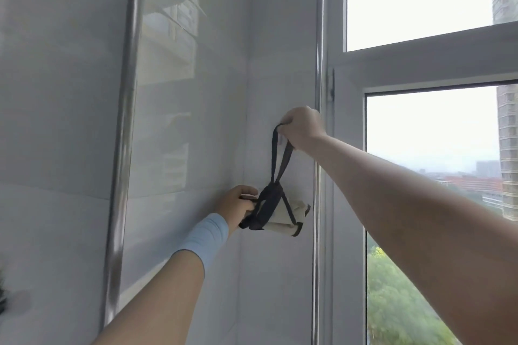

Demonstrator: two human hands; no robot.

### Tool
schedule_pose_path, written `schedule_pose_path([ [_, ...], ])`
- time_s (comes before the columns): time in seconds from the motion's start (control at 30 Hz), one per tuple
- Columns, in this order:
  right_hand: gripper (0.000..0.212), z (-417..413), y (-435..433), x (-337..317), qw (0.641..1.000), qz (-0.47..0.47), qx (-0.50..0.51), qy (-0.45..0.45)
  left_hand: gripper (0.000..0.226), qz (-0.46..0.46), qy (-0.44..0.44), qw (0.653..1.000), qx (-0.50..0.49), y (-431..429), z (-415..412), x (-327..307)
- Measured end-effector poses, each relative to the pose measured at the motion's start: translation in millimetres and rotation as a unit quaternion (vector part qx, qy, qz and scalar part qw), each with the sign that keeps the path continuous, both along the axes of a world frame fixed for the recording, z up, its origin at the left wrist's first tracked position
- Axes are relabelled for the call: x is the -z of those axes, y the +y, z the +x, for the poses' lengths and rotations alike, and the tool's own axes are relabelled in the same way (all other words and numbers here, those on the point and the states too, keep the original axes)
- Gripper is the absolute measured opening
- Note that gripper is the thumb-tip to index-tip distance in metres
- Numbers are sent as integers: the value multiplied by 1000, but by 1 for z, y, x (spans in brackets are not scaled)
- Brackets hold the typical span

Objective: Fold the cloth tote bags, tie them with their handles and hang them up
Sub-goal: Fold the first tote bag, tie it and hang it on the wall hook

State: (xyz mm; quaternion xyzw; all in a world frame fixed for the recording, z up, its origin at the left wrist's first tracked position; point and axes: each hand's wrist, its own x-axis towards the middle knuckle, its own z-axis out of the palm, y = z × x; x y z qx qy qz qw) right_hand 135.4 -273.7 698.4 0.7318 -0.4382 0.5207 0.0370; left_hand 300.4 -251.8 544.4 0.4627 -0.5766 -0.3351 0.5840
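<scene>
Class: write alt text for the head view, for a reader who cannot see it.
A right hand holds up the black handle loop of a folded cream cloth tote bag, tied with its straps, against a glossy white tiled wall. The left hand grips the bag, left of a white-framed window.

Nothing for you to read here: no lettering, label or number shows on the tote bag [298, 210], its dark handles [284, 161], the blue wristband [208, 235], the wall tiles [70, 92] or the window frame [420, 59].

tiled wall [196, 120] ahead, window frame [347, 148] right
</scene>
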Motion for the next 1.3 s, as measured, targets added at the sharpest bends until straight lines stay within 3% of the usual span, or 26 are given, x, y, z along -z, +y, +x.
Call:
schedule_pose_path([
  [0.2, 14, 6, -12, 0, 990, -28, 93, 100, 31, 10, 33, 999, -12, -15, -3, 14],
  [0.43, 21, -7, -14, 23, 987, -16, 88, 132, 27, 29, 31, 999, -1, -12, -4, 37],
  [0.6, 18, -15, -8, 86, 990, -6, 79, 121, 27, 27, 32, 999, 8, -5, -4, 47],
  [0.87, 23, -26, 2, 192, 961, 55, 43, 268, 28, 5, 76, 997, 14, 13, -13, 63],
  [1.03, 27, -34, 6, 229, 954, 76, 63, 283, 26, 30, 46, 998, 14, 19, -19, 78],
  [1.13, 21, -32, 9, 225, 969, 93, 42, 227, 25, 62, 66, 996, 14, 19, -20, 77],
  [1.23, 36, -30, 13, 219, 988, 129, -31, 80, 20, 89, 58, 994, 13, 24, -20, 71],
  [1.3, 32, -29, 15, 222, 987, 139, -74, 38, 19, 88, 57, 994, 18, 27, -19, 71],
])
